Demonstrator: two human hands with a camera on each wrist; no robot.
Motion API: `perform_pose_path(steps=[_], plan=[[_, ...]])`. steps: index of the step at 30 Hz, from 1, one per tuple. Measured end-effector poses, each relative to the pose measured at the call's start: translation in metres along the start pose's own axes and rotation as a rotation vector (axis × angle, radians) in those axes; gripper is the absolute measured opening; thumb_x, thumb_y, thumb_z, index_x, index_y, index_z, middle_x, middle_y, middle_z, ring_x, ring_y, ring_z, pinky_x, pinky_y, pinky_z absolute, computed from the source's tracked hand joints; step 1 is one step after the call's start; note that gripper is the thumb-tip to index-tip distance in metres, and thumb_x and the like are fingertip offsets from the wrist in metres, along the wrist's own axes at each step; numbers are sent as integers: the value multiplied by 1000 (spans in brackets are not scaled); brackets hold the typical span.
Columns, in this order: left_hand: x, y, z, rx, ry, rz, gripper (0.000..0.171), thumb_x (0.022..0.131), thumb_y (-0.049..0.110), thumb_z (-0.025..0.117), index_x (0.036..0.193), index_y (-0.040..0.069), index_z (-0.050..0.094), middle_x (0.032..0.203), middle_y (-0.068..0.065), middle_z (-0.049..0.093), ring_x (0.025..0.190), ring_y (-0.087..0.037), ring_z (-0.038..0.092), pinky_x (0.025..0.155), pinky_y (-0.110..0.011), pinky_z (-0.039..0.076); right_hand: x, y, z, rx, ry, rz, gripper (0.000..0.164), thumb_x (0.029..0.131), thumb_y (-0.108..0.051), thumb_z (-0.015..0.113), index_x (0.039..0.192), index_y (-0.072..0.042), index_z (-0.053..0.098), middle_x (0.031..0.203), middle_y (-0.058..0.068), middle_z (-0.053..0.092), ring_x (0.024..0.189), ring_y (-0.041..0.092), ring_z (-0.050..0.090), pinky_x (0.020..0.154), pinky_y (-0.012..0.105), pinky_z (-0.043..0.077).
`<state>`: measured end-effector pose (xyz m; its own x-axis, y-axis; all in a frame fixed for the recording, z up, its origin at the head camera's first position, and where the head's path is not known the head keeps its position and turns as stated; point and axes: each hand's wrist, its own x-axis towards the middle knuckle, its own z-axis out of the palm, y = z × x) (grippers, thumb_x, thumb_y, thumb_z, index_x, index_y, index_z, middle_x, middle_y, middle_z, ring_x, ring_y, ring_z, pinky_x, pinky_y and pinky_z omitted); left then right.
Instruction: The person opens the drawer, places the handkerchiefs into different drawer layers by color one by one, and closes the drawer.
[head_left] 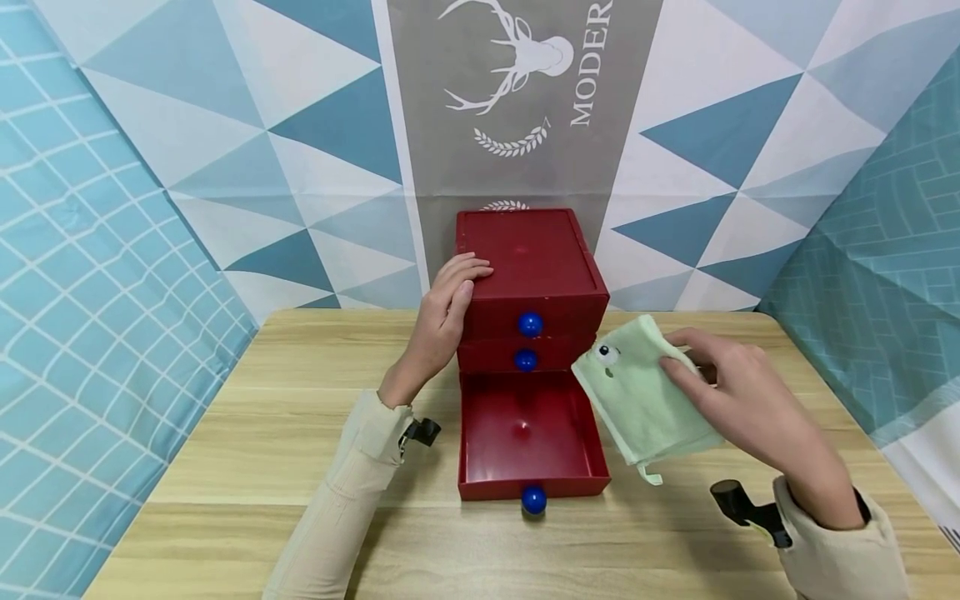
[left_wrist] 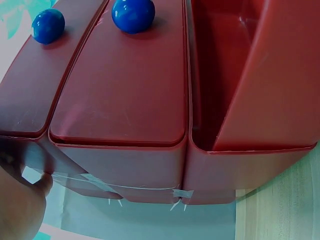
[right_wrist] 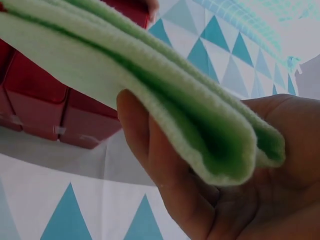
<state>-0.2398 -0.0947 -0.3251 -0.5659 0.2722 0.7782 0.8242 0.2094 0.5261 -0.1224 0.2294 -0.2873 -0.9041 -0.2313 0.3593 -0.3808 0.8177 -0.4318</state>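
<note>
A dark red drawer cabinet [head_left: 525,258] with blue round knobs stands on the table. Its bottom drawer [head_left: 517,442] is pulled out and bare inside, while the two drawers above it are closed. My left hand [head_left: 442,312] rests on the cabinet's top left edge, fingers on top and thumb along the side. To the right of the open drawer, my right hand [head_left: 738,396] pinches a folded pale green towel [head_left: 648,400] with an embroidered eye and a small hanging loop. In the right wrist view the towel's folded layers [right_wrist: 190,115] lie between thumb and fingers.
The wood-grain table [head_left: 300,442] extends around the cabinet. Behind it hangs a patterned cloth [head_left: 315,150] with triangles and a deer head print. Blue tiled-pattern cloths [head_left: 82,275] flank the table. Clear tape [left_wrist: 100,182] runs along the cabinet's side.
</note>
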Motion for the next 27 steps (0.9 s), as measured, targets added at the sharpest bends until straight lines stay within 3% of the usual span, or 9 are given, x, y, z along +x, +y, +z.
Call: perform_pose_path(steps=[12,27], plan=[[0,1,0,3,1,-13,32,101,-2,37,120,-13,61,130,-31,56,135,-47,37,120,-47,25,-1,-9,5,108,18,1,24,98,-20,63,119,-8,66,68,-3,59,58,8,52,51,24,39],[1,1,0,5,-5,-5,32,100,-5,38,121,-14,61,129,-32,56,135,-49,37,120,-48,25,6,-17,28,366,-134,33,32,99,-19,63,128,-7,63,86,3,71,64,13,64,54,28,54]])
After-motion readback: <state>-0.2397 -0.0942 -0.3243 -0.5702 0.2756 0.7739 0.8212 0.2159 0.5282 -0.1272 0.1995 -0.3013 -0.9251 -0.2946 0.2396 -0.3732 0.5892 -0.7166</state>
